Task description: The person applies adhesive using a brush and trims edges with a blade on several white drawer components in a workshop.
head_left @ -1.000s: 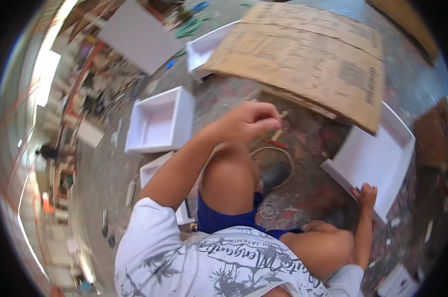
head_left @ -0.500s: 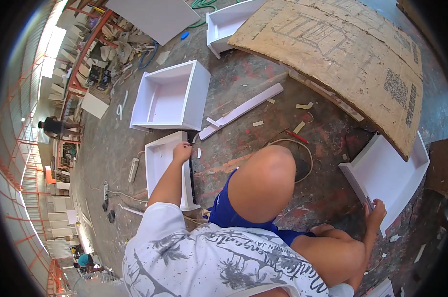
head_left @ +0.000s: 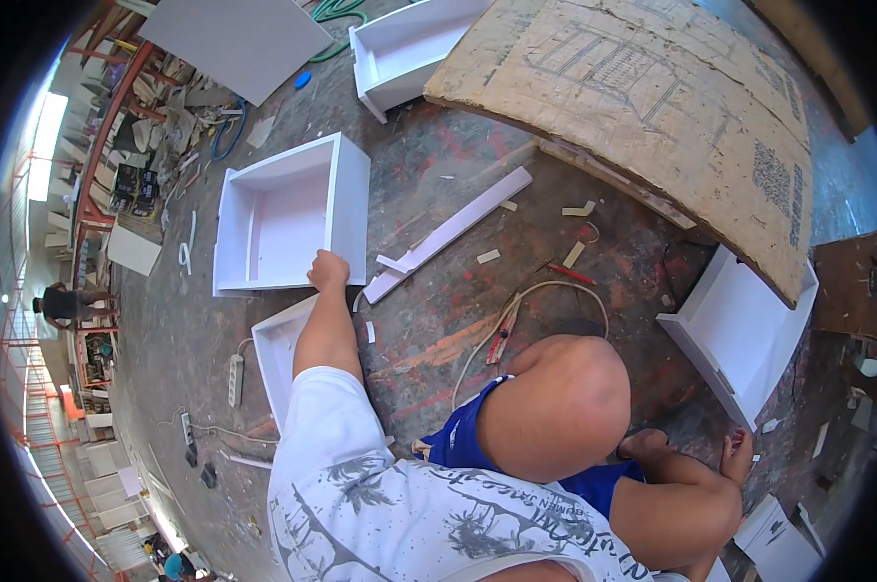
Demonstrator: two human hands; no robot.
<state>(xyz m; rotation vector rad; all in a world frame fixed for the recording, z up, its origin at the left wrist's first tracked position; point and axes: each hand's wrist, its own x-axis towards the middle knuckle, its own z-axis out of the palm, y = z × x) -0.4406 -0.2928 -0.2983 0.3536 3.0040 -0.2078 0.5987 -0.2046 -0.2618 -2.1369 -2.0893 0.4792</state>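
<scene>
The left hand (head_left: 328,271) curls its fingers over the near edge of a white drawer box (head_left: 288,215) lying open-side up on the concrete floor (head_left: 477,310). The right hand is hidden behind the bent knee (head_left: 555,407), so its state cannot be told. A second drawer (head_left: 281,354) sits beneath the forearm, a white strip (head_left: 448,233) just right. Half a second ago that hand rested lower, on the nearer drawer.

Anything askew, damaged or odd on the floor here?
Yes. A warped cardboard sheet lies over one white drawer box. Wood offcuts scatter across the stained floor. The left hand touches another white box.
</scene>
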